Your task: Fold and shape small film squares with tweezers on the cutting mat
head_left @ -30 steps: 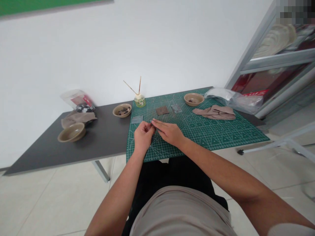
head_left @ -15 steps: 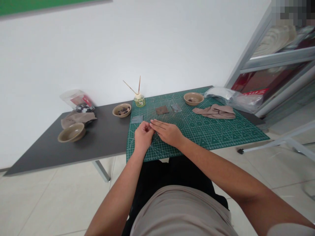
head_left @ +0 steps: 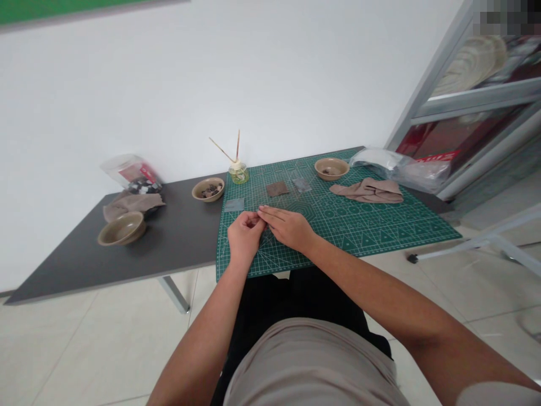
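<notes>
My left hand (head_left: 246,237) and my right hand (head_left: 288,226) meet at the fingertips over the front of a green cutting mat (head_left: 372,225). The left fingers are curled against the thumb. On the right hand the fingers lie pressed together, their tips touching the left fingertips. Whatever lies between them is too small or hidden to make out. Just beyond the hands are a grey flat square (head_left: 235,204), a brown square packet (head_left: 276,189) and a clear small bag (head_left: 301,185).
A bowl of small dark and tan pieces (head_left: 208,190) stands left of a reed diffuser (head_left: 239,172). Another bowl (head_left: 332,168) and a brown cloth (head_left: 367,190) lie right, near plastic bags (head_left: 406,169). Far left are a tan bowl (head_left: 122,229), a cloth (head_left: 133,204) and a clear bag (head_left: 131,169).
The left hand has shifted very slightly left, its fingers still curled. The right hand stays nearly in place. The whole view has drifted a little.
</notes>
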### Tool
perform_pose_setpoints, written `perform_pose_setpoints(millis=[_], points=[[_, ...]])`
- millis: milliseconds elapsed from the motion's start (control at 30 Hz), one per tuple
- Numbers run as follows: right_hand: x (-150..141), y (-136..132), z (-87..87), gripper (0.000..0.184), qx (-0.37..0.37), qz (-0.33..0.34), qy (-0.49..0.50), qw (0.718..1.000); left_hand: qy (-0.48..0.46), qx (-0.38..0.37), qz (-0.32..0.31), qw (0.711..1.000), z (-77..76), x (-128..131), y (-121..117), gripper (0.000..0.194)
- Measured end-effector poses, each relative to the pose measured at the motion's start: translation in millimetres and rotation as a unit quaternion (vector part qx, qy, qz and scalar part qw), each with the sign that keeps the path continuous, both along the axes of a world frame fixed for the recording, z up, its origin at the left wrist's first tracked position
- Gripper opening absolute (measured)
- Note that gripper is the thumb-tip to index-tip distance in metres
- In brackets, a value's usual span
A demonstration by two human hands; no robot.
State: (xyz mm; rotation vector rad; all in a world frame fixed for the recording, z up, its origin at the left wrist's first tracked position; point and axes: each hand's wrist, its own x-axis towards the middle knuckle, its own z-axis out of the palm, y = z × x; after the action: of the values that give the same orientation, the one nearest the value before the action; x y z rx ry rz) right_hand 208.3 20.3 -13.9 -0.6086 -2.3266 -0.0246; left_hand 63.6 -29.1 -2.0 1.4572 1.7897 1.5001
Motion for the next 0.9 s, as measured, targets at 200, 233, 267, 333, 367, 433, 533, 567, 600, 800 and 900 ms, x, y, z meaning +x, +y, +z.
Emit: perform_pose_setpoints(millis=[200, 233, 267, 333, 367, 433, 533, 567, 600, 800, 900], points=[[0.1, -2.1, 2.4, 0.039, -0.025, -0.026, 0.015, 0.999, -0.033, 0.011, -0.014, 0.999, -7.2, -1.4, 2.4, 0.015], [0.1, -2.1, 2.6, 0.040, -0.029, -0.031, 0.016, 0.999, -0.039, 0.010, -0.015, 0.999, -7.3, -1.5, 2.7, 0.016], [0.2, -2.1, 2.6, 0.040, -0.033, -0.036, 0.017, 0.999, -0.047, 0.008, -0.018, 0.999, -6.9, -1.4, 2.9, 0.016], [0.6, -2.0, 2.2, 0.041, -0.042, -0.043, 0.015, 0.998, -0.061, 0.004, -0.022, 0.998, -4.8, -1.0, 2.7, 0.016], [0.8, -1.9, 1.9, 0.042, -0.045, -0.041, 0.012, 0.998, -0.062, 0.002, -0.023, 0.998, -3.4, -0.8, 2.4, 0.015], [1.1, -1.8, 1.3, 0.043, -0.048, -0.029, 0.004, 0.998, -0.043, -0.001, -0.020, 0.999, -0.6, -0.3, 1.5, 0.011], [1.2, -1.4, 0.8, 0.045, -0.053, -0.013, 0.001, 0.999, -0.008, 0.001, -0.009, 1.000, 0.7, -0.2, 0.8, 0.009], [1.2, -1.0, 0.8, 0.046, -0.058, -0.014, 0.004, 0.998, -0.015, 0.005, -0.012, 1.000, 0.1, -0.3, 1.1, 0.009], [1.3, -0.7, 0.9, 0.046, -0.066, -0.018, 0.008, 0.998, -0.033, 0.010, -0.017, 0.999, -0.9, -0.4, 1.6, 0.009], [2.7, 0.8, 1.0, 0.050, -0.093, -0.021, 0.026, 0.995, -0.102, 0.021, -0.058, 0.993, -6.2, -1.8, 5.7, 0.015], [2.8, 1.2, 0.2, 0.052, -0.080, -0.002, 0.031, 0.996, -0.080, 0.007, -0.051, 0.995, -6.0, -2.2, 5.7, 0.014]])
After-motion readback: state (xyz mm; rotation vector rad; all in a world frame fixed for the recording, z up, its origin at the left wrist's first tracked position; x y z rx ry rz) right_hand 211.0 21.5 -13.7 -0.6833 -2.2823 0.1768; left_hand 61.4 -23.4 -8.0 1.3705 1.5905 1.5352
